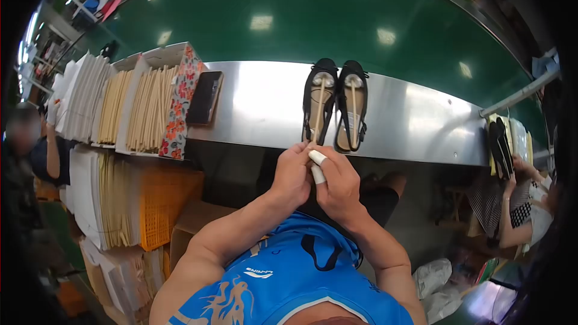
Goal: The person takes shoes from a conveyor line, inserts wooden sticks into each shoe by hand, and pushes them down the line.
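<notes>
- Found left grip (294, 173) and right grip (340, 183) meeting at near end of wooden stick (320, 108); cannot tell whether closed on it.
- Located black shoes (313, 103) just beyond grips, on metal surface (259, 105).
- Noted floral box (179, 115) left of grips.

Two shoes (314, 103) on bench (253, 105), one stick (354, 108) in each.

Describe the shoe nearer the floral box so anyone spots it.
Along the green surface runs a metal ledge. On it, toes pointing away, sit a black left shoe and right shoe; pick the left, nearer the floral box. The left hand and right hand meet at its heel, not its neighbour's.
</notes>
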